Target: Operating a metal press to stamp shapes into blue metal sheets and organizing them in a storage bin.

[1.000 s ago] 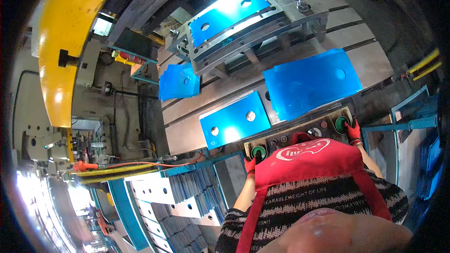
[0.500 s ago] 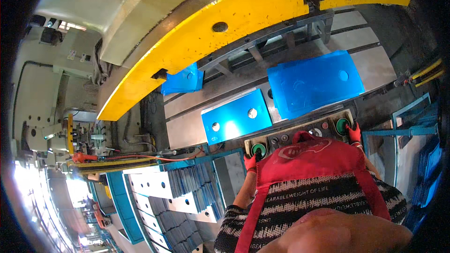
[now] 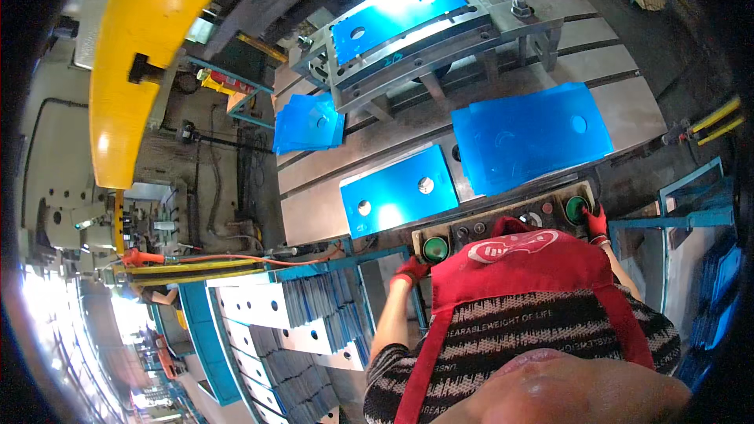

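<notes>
My left hand (image 3: 411, 271), in a red glove, is just off the left corner of the control box, beside its left green button (image 3: 435, 249). Its fingers look loose and hold nothing. At the box's other end my right hand (image 3: 597, 224), also red-gloved, has spread fingers, with one at the edge of the right green button (image 3: 577, 210). Between them runs the control box (image 3: 492, 227) with small knobs, partly hidden by my red apron. Beyond it, on the slotted metal press bed, lie a blue plate with two holes (image 3: 400, 191) and a stack of blue sheets (image 3: 530, 141).
Farther back, a steel die (image 3: 416, 63) carries a blue two-holed plate (image 3: 397, 16). More blue sheets (image 3: 306, 123) lie left of it. The yellow press beam (image 3: 141, 55) stands upper left. A rack of stacked plates (image 3: 314, 338) is at lower left; blue sheets (image 3: 711, 290) stand at right.
The yellow beam has moved away from over the die, uncovering the plate on it. My left hand has come off the green button, outward to the left. My right hand has stayed about where it was.
</notes>
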A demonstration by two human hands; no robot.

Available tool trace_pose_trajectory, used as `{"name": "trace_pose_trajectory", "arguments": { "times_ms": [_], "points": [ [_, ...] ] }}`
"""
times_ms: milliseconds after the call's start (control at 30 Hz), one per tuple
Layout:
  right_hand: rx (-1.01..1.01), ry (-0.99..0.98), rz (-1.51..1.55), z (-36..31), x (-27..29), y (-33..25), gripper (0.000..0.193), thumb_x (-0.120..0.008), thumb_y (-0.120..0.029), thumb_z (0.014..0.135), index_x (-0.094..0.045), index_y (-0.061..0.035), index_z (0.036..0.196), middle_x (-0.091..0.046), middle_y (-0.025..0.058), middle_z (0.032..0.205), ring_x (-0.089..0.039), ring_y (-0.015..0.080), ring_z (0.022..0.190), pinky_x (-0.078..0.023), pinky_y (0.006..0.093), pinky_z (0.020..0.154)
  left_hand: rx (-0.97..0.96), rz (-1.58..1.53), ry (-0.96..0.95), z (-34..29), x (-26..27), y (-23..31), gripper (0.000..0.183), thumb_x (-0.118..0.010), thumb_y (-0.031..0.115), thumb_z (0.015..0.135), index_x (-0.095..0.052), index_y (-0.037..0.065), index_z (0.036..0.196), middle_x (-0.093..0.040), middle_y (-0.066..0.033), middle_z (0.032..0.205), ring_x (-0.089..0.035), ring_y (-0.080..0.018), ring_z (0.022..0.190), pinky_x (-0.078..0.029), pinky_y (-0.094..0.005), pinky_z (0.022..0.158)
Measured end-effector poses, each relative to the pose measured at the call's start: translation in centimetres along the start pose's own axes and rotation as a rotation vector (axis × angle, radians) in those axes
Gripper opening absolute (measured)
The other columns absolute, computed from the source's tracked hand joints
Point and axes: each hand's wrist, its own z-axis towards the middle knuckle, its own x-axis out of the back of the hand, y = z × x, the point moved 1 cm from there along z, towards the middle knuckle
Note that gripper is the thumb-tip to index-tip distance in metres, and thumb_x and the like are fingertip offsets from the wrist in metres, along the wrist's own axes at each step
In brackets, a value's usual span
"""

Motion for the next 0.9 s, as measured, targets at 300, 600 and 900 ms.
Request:
{"name": "trace_pose_trajectory", "arguments": {
  "times_ms": [300, 600, 900],
  "points": [
    [0.167, -0.142, 0.244, 6.8, -1.6, 8.5, 0.073, -0.072, -0.035, 0.069, -0.041, -0.0001, 0.125, -0.055, 0.0142, 0.113, -0.052, 0.0199, 0.101, -0.039, 0.0292, 0.087, -0.983, -0.148, 0.909, -8.3, 28.0, 21.4, 0.054, -0.067, 0.007, 0.066, -0.051, 0.011, 0.117, -0.051, -0.0163, 0.118, -0.049, -0.032, 0.108, -0.039, -0.0367, 0.091],
    [0.105, -0.191, 0.558, 3.1, -1.8, 4.7, 0.065, -0.069, -0.03, 0.074, -0.041, -0.0006, 0.126, -0.054, 0.0137, 0.114, -0.05, 0.0183, 0.103, -0.037, 0.0277, 0.089, -0.885, 0.258, 1.31, 1.0, 41.9, 28.8, 0.053, -0.07, 0.025, 0.064, -0.053, 0.011, 0.112, -0.051, -0.0135, 0.117, -0.046, -0.0304, 0.111, -0.036, -0.0381, 0.094],
    [0.12, -0.105, 0.388, 3.8, -1.1, 4.9, 0.066, -0.068, -0.033, 0.075, -0.041, -0.0007, 0.126, -0.053, 0.0166, 0.115, -0.049, 0.0212, 0.106, -0.036, 0.0287, 0.091, -0.952, 0.917, 1.375, 2.7, 43.2, 30.6, 0.056, -0.065, 0.033, 0.069, -0.045, 0.013, 0.118, -0.047, -0.0107, 0.121, -0.045, -0.0306, 0.111, -0.039, -0.0414, 0.091]
  ]
}}
